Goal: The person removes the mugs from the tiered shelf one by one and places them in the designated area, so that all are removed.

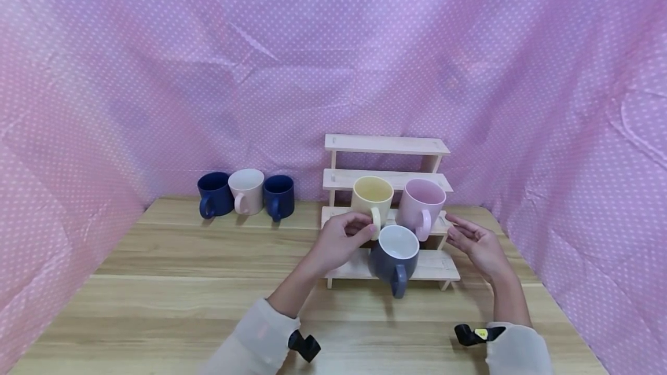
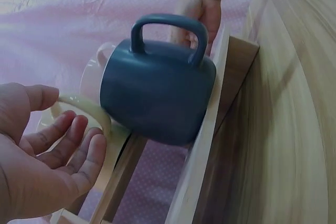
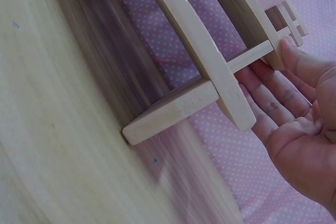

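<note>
A pale yellow mug [image 1: 372,194] and a pink mug [image 1: 421,201] stand side by side on the third step of a pale wooden stepped rack [image 1: 438,265]. In front of them, a dark grey mug [image 1: 393,262] with a white inside is on the lowest step, handle toward me. My left hand [image 1: 341,241] holds the yellow mug's handle [image 2: 86,109] loosely between thumb and curled fingers. At the rack's right end, my right hand [image 1: 479,247] grips a step's edge, thumb in front and fingers behind and below it [image 3: 294,98].
Left of the rack, toward the back of the wooden table [image 1: 182,288], stand a dark blue mug [image 1: 219,195], a pale pink mug [image 1: 250,192] and another dark blue mug [image 1: 281,195]. A dotted pink cloth [image 1: 260,74] hangs behind and along both sides.
</note>
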A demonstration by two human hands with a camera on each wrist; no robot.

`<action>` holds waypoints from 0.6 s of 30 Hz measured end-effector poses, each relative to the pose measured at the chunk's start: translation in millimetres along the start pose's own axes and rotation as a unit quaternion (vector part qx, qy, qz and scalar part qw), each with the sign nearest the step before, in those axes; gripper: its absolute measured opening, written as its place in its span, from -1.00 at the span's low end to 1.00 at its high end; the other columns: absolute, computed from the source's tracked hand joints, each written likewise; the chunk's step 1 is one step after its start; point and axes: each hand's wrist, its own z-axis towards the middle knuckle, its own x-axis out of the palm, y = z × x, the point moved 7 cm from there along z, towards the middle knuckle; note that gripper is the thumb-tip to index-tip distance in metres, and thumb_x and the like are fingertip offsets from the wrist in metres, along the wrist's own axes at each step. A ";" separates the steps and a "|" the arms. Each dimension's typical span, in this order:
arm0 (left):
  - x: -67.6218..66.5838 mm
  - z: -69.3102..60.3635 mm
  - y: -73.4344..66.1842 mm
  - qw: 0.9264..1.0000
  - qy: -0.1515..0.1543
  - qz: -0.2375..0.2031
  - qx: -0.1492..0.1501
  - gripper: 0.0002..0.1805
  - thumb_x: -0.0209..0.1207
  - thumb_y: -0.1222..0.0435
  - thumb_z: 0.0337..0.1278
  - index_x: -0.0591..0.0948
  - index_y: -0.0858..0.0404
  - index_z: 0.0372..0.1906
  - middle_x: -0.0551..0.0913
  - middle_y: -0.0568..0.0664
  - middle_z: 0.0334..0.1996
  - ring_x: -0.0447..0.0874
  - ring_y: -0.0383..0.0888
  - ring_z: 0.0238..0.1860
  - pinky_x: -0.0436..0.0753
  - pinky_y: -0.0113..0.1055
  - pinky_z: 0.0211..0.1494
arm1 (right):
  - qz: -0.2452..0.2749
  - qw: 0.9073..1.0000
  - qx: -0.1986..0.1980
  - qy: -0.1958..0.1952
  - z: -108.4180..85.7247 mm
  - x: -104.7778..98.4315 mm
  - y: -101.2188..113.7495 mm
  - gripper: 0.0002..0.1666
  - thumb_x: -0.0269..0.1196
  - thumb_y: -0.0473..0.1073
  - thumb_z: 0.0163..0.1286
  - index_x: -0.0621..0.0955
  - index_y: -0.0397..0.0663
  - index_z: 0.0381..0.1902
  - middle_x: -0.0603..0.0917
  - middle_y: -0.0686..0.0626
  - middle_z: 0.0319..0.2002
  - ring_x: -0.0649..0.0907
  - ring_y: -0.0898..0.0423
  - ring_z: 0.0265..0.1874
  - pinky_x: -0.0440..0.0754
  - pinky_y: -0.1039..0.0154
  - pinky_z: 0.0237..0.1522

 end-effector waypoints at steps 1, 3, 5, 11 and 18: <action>1.7 0.3 -0.4 1.000 0.004 -0.007 -0.001 -0.71 0.29 0.19 0.39 0.70 0.30 0.03 0.74 0.03 -0.12 0.69 -0.16 -0.12 0.70 -0.31 -0.02 | 0.001 1.000 0.000 0.000 0.0 -0.2 0.0 -0.31 0.26 -0.22 0.52 0.32 -0.50 0.43 0.74 0.14 -0.09 0.73 0.28 -0.04 0.66 0.28 0.11; 4.6 0.8 0.1 1.000 0.012 -0.028 -0.005 -0.70 0.31 0.20 0.37 0.69 0.30 0.06 0.74 0.02 -0.09 0.69 -0.15 -0.08 0.71 -0.31 0.02 | -0.001 1.000 0.001 0.001 0.1 -0.7 0.3 -0.30 0.26 -0.21 0.52 0.31 -0.51 0.43 0.74 0.14 -0.09 0.73 0.28 -0.04 0.65 0.27 0.12; 7.2 1.0 1.7 0.999 0.021 -0.048 -0.009 -0.68 0.32 0.21 0.37 0.68 0.30 0.10 0.73 0.02 -0.06 0.69 -0.15 -0.05 0.70 -0.32 0.05 | -0.004 1.000 0.001 0.002 -0.6 -0.7 0.3 -0.30 0.26 -0.20 0.52 0.31 -0.49 0.43 0.73 0.13 -0.09 0.73 0.28 -0.04 0.66 0.28 0.11; 13.5 1.9 7.9 0.990 0.046 -0.132 -0.025 -0.66 0.28 0.29 0.39 0.62 0.37 0.15 0.73 0.11 -0.01 0.67 -0.15 -0.03 0.72 -0.33 0.00 | -0.010 1.000 0.003 0.003 -1.0 -1.4 -0.5 -0.30 0.26 -0.18 0.52 0.32 -0.46 0.44 0.73 0.13 -0.09 0.73 0.28 -0.03 0.66 0.30 0.10; 11.4 4.1 11.0 0.982 0.034 -0.182 -0.033 -0.69 0.22 0.29 0.46 0.58 0.44 0.11 0.71 0.10 -0.12 0.68 -0.16 -0.10 0.76 -0.26 -0.01 | -0.007 1.000 -0.003 0.008 0.6 -0.3 -0.1 -0.30 0.25 -0.19 0.53 0.31 -0.48 0.44 0.73 0.12 -0.08 0.73 0.27 -0.02 0.64 0.23 0.15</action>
